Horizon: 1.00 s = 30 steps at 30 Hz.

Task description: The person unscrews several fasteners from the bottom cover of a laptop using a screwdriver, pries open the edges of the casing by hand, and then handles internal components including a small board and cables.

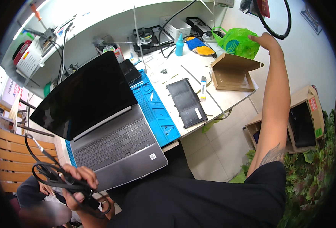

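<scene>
In my left hand (pixel 78 186) is a bundled black power cord (pixel 48 171), with my fingers closed round its loops at the lower left. My right arm stretches to the far right. There, my right hand (pixel 267 41) is beside a green plastic bag (pixel 242 42), its thumb out toward the bag; the other fingers are partly hidden. A grey laptop (pixel 118 148) stands opened, its screen (pixel 88 95) dark, on a blue repair mat (pixel 156 117). To the right of the mat lies a flat black laptop battery (pixel 187 103).
An opened cardboard box (pixel 234 76) and a small white-blue tube (pixel 203 89) lie beyond the battery. A light-blue bottle (pixel 179 45) stands farther back. A black cable (pixel 282 37) loops down near my right hand. Another person's hand (pixel 44 189) shows by the slatted wooden bench (pixel 19 155).
</scene>
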Tool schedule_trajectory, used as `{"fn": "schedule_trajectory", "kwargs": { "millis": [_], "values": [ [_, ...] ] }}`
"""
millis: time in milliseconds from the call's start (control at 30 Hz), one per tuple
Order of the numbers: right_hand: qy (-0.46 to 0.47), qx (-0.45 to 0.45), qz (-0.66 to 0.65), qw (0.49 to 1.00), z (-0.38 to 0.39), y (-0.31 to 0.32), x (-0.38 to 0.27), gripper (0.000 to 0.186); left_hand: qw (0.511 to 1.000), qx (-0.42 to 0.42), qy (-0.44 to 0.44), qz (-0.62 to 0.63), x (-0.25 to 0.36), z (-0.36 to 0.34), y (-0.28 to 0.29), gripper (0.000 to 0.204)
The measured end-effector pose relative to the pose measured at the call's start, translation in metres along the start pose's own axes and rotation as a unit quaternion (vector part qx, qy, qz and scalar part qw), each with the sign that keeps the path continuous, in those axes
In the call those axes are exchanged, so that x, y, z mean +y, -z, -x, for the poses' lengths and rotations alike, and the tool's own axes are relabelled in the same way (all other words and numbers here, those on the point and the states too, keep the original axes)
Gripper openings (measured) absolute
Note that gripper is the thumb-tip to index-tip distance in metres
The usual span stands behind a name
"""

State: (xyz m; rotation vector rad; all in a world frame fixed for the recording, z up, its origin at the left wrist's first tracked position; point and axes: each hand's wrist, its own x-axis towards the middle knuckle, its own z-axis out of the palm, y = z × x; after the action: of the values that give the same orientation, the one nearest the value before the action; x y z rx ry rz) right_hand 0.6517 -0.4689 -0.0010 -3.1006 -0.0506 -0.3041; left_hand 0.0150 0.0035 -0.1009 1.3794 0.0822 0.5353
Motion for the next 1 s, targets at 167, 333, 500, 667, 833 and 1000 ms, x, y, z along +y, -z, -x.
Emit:
{"fn": "schedule_trajectory", "kwargs": {
  "millis": [167,333,500,667,833,1000],
  "values": [
    [0.111,0.043,-0.024,0.993,0.123,0.016,-0.039,0.074,0.998,-0.049,0.026,-0.021,-0.001,-0.012,-0.025,0.058],
    [0.401,0.042,-0.446,0.799,0.316,-0.009,-0.122,0.059,0.978,-0.149,-0.001,-0.143,-0.011,-0.041,-0.056,0.059],
    [0.308,-0.206,-0.742,0.558,0.423,-0.03,-0.188,0.088,0.909,-0.196,-0.028,-0.367,-0.018,-0.098,-0.112,0.044],
    [0.176,-0.141,-0.805,0.548,0.427,-0.055,-0.211,0.079,0.85,-0.198,-0.091,-0.479,-0.033,-0.13,-0.158,0.059],
    [0.155,-0.069,-0.808,0.564,0.377,-0.065,-0.216,0.043,0.738,-0.316,-0.131,-0.581,-0.031,-0.157,-0.197,0.07],
    [0.172,-0.067,-0.753,0.631,0.321,-0.037,-0.186,0.031,0.734,-0.393,-0.138,-0.536,-0.001,-0.208,-0.21,0.12]
  ]
}}
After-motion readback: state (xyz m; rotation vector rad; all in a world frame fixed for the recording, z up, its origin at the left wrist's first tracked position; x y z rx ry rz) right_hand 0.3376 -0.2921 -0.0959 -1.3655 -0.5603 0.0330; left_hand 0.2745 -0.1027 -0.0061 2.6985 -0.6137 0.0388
